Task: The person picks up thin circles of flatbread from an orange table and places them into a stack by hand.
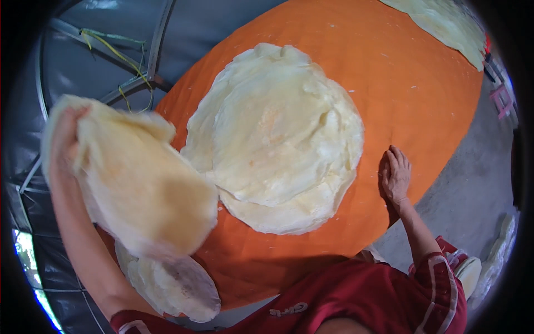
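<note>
My left hand [68,131] is closed on the edge of a large, thin, pale-yellow flatbread [150,183]. The lifted sheet droops from my fingers on the left, blurred by motion, and its lower end hangs near the middle stack. That stack of similar flatbreads [272,133], round and wrinkled at the edges, lies on the orange cloth [384,94]. At the lower left, partly hidden under the raised sheet, lies another pale flatbread pile [172,286]. To the right of the middle stack, my right hand [396,173] rests flat on the cloth, holding nothing.
More flatbreads [445,28] lie at the far right end of the cloth-covered table. Dark sheeting [222,22] on a metal frame [133,80], with a yellow cord tied to it, borders the left side. A pink plastic item [502,101] and grey floor [461,172] show at right.
</note>
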A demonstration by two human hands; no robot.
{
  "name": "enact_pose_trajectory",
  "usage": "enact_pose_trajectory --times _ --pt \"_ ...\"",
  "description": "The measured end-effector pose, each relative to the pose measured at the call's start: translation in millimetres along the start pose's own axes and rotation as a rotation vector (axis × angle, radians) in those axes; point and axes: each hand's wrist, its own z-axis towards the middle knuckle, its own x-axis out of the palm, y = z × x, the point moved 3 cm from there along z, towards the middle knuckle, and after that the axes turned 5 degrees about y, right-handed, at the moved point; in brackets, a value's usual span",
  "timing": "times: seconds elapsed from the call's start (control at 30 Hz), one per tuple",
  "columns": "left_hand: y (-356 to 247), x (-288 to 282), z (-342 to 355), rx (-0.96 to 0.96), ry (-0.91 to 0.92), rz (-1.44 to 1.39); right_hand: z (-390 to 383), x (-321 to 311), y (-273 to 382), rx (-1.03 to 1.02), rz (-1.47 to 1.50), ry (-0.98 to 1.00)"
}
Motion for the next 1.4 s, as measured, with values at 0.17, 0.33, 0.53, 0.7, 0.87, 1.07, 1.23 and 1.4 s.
enact_pose_trajectory --times 0.17,0.33,0.53,0.7,0.87,1.07,1.23,1.4 --pt "-107 47 -14 0.009 0.064 -0.243 4 -14 0 0.0 0.136 0.065" --pt "5 139 -2 0.311 0.062 -0.38 6 -16 -28 -0.05 0.277 0.069" --pt "326 368 -54 -0.014 -0.312 -0.657 51 -46 -74 0.09 0.647 0.265" --pt "267 385 -89 -0.332 -0.259 -1.006 90 -99 19 -0.496 0.53 0.13" --pt "209 387 -94 -0.24 0.094 -1.156 90 -61 92 -0.611 0.165 0.192" --pt "213 360 -129 -0.161 0.24 -1.13 229 -88 26 -0.025 0.53 0.428" --pt "256 347 -140 -0.33 0.078 -1.123 341 -229 -2 -0.286 0.638 -0.037" --pt "239 376 -107 -0.474 0.146 -1.376 256 -257 35 -0.599 0.41 0.091"
